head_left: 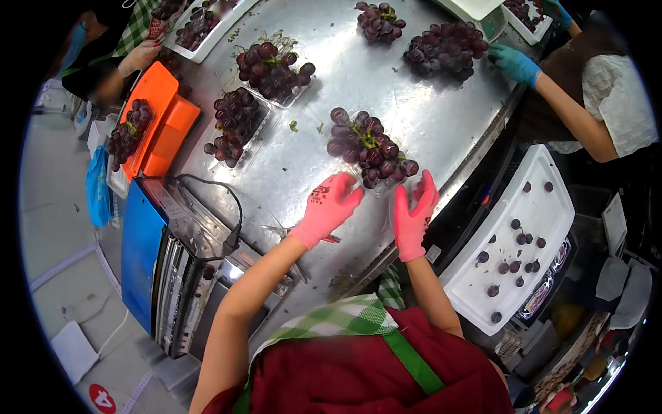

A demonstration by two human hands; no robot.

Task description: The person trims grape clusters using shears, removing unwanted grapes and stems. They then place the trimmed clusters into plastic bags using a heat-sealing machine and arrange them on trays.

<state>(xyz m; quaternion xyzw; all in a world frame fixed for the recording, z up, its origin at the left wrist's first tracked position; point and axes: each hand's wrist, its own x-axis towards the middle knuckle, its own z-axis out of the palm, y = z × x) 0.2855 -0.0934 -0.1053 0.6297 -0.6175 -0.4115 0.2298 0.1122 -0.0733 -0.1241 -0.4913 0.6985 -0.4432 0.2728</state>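
Observation:
A bunch of dark red grapes [380, 150] with green stems lies in a clear plastic tray [385, 185] on the metal table, just beyond my hands. My left hand [331, 207], in a pink glove, is at the tray's near left side, thumb and forefinger apart. On the near right side is my right hand [416, 215], also pink-gloved, its thumb and fingers spread. Neither hand visibly holds anything. Partly hidden under my left wrist lies a metal cutting tool with red handles [331, 238].
Two trayed grape bunches [232, 127] [274, 72] sit left. An orange scale [165, 129] carries another bunch, near a blue-sided machine [145, 253] with a black cable [235, 202]. A white foam tray [465, 279] with loose grapes stands right. A co-worker's blue-gloved hand [517, 64] is near more grapes [445, 52].

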